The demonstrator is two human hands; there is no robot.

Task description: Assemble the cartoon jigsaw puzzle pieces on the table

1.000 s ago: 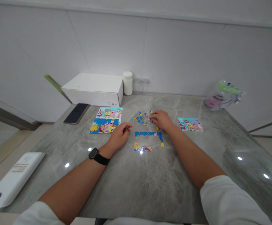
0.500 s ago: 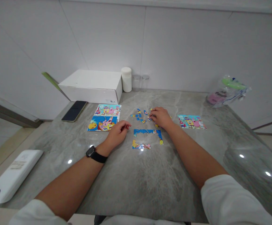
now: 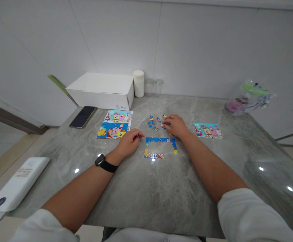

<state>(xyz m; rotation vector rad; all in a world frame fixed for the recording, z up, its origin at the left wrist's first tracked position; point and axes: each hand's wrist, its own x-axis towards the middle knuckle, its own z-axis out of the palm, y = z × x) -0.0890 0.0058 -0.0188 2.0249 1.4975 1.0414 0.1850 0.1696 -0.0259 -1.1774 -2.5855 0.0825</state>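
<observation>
A partly joined jigsaw puzzle (image 3: pixel 158 139) lies on the grey table, its blue top edge, right side and a separate-looking lower strip (image 3: pixel 153 155) around a bare middle. Loose puzzle pieces (image 3: pixel 151 123) are scattered just beyond it. My right hand (image 3: pixel 176 126) is over the right part of these pieces, fingertips drawn together and down among them; what they pinch is hidden. My left hand (image 3: pixel 130 142) rests left of the puzzle, its fingers loosely curled with nothing visible in them. Beside it lies a printed picture sheet (image 3: pixel 112 130), partly behind the hand.
To the right lies another picture card (image 3: pixel 209 130). Along the back stand a white box (image 3: pixel 98 89), a white bottle (image 3: pixel 138 84) and two clear jars (image 3: pixel 158 88). A phone (image 3: pixel 82 117) and a white corded device (image 3: pixel 22 179) are left; a plastic bag (image 3: pixel 247 97) is back right.
The whole view has shifted slightly. Both hands keep nearly the same places, the right one still among the loose pieces.
</observation>
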